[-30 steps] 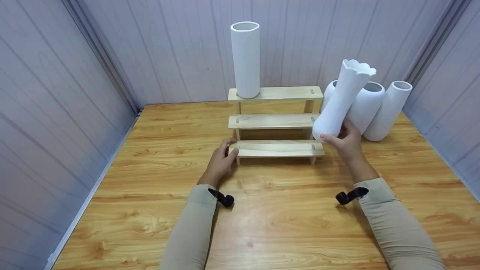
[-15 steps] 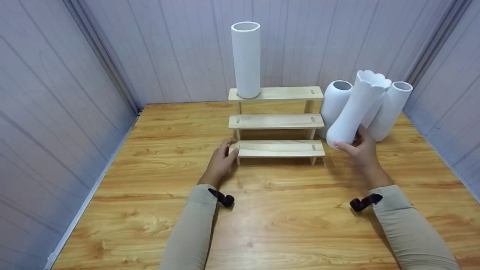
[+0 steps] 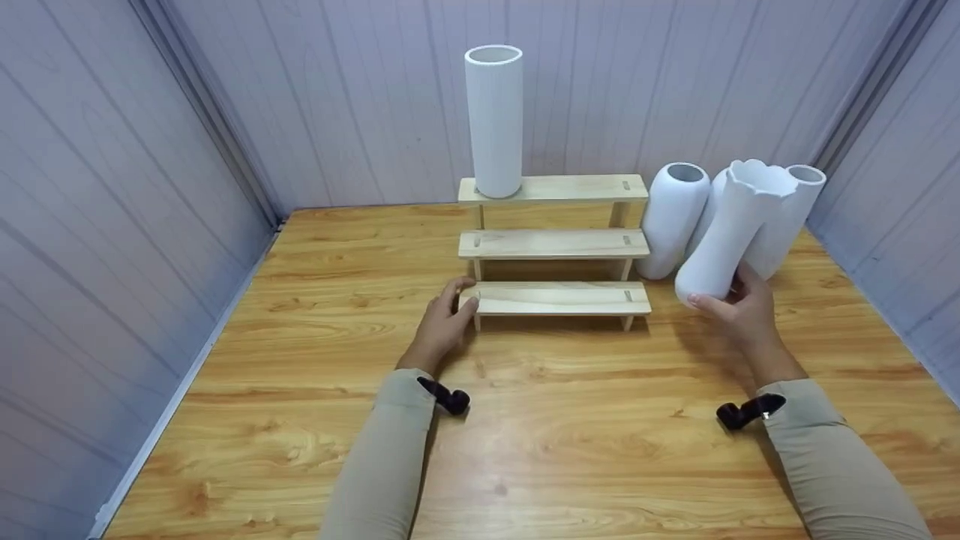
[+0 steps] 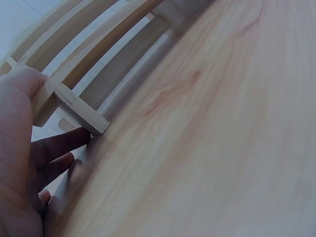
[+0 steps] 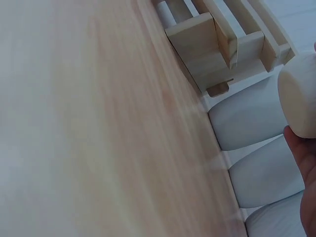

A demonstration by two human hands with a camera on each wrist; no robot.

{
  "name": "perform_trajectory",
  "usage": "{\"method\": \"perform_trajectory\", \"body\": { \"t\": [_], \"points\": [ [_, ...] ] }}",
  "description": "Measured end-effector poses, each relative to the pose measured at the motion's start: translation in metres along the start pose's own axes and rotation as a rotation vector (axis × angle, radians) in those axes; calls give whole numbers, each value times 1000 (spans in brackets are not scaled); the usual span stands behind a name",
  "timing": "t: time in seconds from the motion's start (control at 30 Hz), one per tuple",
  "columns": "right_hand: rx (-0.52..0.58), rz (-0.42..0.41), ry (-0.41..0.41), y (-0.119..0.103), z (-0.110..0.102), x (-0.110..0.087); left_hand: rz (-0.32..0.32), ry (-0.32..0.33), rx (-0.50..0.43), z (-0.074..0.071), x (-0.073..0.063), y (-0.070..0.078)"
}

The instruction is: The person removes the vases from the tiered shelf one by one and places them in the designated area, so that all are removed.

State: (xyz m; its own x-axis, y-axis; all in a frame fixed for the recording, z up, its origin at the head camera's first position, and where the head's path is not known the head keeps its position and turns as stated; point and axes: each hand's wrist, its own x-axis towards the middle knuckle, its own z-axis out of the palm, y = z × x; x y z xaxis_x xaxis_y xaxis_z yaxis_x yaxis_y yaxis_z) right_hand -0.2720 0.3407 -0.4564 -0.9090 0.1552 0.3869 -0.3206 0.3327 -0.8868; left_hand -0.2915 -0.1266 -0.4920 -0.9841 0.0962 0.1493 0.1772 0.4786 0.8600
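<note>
A white vase with a scalloped rim [image 3: 727, 236] leans in my right hand [image 3: 751, 319], which grips it low on its body. Its base [image 5: 298, 108] hangs above the tabletop in the right wrist view. At the left end of a three-step wooden shelf [image 3: 555, 300], my left hand [image 3: 441, 324] holds the lowest board; the thumb [image 4: 29, 81] lies at the board and a fingertip touches the leg [image 4: 81, 113]. On the top step, toward the left, stands a ribbed white cylindrical vase [image 3: 495, 127].
Right of the shelf stand a rounded white vase [image 3: 671, 221] and a slim white vase [image 3: 801, 214]; another white vase [image 3: 709, 210] between them is mostly hidden. Panelled walls [image 3: 360, 90] enclose the wooden table [image 3: 315, 300] at the back and sides.
My right hand has carried the scalloped vase to the right and lower, away from the shelf, in front of the other vases. My left hand stays on the shelf end.
</note>
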Motion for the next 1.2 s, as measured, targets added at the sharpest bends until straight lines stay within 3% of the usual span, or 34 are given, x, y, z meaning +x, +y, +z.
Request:
{"method": "perform_trajectory", "body": {
  "t": [0.3,0.5,0.73,1.2],
  "points": [
    [-27,26,-19,6,-5,-3,11,12,-9,1,0,-1],
    [-35,66,-54,13,-5,-4,-17,4,-6,0,-1,0],
    [-140,70,-85,20,-9,-1,-19,-8,-3,0,-1,0],
    [-233,80,-156,22,-13,0,-11,-6,-8,0,-1,0]
  ]
}}
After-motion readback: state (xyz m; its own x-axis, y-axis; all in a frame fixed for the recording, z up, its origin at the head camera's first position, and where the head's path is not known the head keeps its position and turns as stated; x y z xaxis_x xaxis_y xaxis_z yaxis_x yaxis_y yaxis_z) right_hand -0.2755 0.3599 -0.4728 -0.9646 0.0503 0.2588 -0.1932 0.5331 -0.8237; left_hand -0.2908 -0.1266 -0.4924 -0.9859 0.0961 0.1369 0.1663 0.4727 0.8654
